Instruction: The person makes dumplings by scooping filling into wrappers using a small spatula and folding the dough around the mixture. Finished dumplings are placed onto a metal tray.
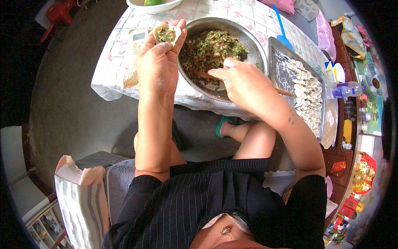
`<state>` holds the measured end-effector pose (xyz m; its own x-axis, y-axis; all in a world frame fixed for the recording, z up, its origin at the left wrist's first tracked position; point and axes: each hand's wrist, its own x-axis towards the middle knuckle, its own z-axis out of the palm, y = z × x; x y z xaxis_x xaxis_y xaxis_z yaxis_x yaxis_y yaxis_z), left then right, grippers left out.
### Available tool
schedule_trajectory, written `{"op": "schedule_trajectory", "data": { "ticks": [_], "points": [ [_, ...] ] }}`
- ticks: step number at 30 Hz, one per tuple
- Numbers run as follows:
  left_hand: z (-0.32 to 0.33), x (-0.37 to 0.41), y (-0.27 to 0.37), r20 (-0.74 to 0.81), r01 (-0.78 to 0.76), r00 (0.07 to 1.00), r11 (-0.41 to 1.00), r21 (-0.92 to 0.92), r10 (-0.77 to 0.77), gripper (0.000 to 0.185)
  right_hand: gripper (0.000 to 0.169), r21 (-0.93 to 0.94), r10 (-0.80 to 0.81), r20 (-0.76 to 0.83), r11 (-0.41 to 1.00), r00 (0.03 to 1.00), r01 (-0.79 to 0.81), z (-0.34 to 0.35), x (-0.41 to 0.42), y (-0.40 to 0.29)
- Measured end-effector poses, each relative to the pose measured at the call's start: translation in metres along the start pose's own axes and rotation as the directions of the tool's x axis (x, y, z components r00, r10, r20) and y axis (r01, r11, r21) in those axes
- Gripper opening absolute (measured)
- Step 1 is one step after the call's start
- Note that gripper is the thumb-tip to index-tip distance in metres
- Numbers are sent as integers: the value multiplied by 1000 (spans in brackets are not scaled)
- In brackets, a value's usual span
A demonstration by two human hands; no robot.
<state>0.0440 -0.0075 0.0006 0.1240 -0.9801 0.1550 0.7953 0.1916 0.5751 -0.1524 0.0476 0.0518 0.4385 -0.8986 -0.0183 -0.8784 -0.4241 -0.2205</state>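
On the fingers of my left hand point(160, 62) lies a round dumpling wrapper point(178, 32) with a mound of chopped filling point(166, 35) in its middle; my thumb presses on its near edge. My right hand point(245, 81) grips a wooden utensil point(284, 92), whose handle sticks out past the wrist. Its other end reaches into the wide steel basin point(262, 46), at the near side of the green and brown chopped filling point(217, 43). To the right of the basin, a metal tray point(281, 56) bears rows of pleated white dumplings point(306, 96).
A flowered cloth covers the table point(108, 68). Left of the basin lie a remote control point(139, 39) and a speckled beige item point(130, 76). A blue plastic spatula point(283, 39) leans by the tray. Beyond are a white dish point(152, 8) and a plastic bottle point(346, 90).
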Motion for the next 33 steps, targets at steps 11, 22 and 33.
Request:
{"op": "schedule_trajectory", "data": {
  "ticks": [11, 22, 33],
  "points": [
    [16, -8, 0, -45, 147, 988, 989, 23, -146, 47, 38, 643, 211, -18, 751, 977, -150, -30, -26, 46],
    [46, -35, -19, 52, 307, 951, 948, -83, -304, 49, 46, 12, -39, -593, 998, 804, 57, -2, -32, 3],
    [42, -31, -19, 2, 267, 963, 961, 68, -268, 45, 45, 346, 90, -440, 935, 893, 76, -21, -41, 8]
  ]
}}
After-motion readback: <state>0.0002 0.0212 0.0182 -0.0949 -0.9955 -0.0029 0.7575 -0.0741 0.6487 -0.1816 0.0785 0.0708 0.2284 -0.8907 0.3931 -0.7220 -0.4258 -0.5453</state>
